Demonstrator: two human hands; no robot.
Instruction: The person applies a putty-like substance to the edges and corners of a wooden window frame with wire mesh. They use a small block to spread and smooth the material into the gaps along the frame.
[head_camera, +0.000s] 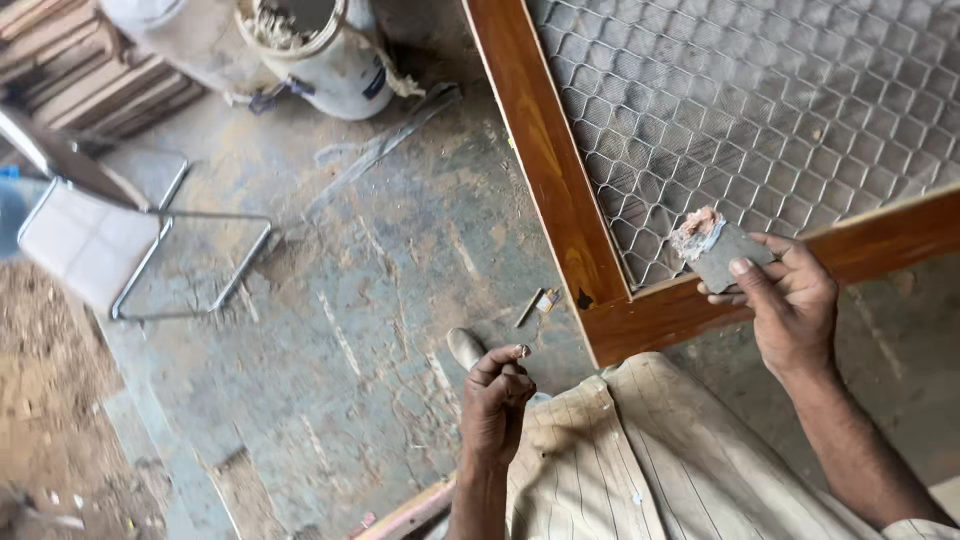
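Brown varnished wooden frame (560, 190) with wire mesh (760, 110) fills the twelve-to-three o'clock sector. Right hand (790, 300), at three o'clock, grips a flat scraper (725, 255) loaded with pinkish filler (697, 230) against the frame's lower rail. Left hand (497, 400), at six o'clock, is curled narrow, fingertips pinched; contents cannot be determined. White bucket (335, 60) stands at eleven o'clock, folding chair (100, 235) at nine.

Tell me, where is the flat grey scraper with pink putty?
Right side of the head view: the flat grey scraper with pink putty is in the right hand, over the brown wooden frame.
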